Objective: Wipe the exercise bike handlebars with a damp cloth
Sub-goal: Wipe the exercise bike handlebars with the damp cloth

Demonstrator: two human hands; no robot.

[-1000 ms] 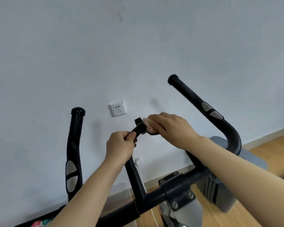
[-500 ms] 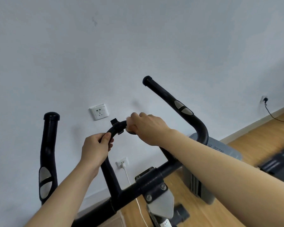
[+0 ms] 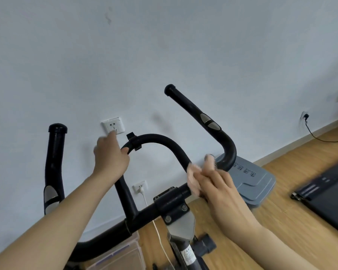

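Wall (image 3: 164, 55) backdrop; cloth (image 3: 193, 180) in rt grip (image 3: 220, 189)

The grey housing (image 3: 248, 178) behind the exercise bike (image 3: 180, 228) carries dark print, seen upside down: a row of Chinese characters too blurred to read and a smaller Latin line beginning "Home". A white sticker (image 3: 188, 257) on the bike's stem bears illegible small print.

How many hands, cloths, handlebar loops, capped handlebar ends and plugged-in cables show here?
Hands: 2, left hand, right hand
Cloths: 1, pink cloth
Handlebar loops: 1, centre loop
Capped handlebar ends: 2, left end, right end
Plugged-in cables: 2, white cable, black cable
Total: 8
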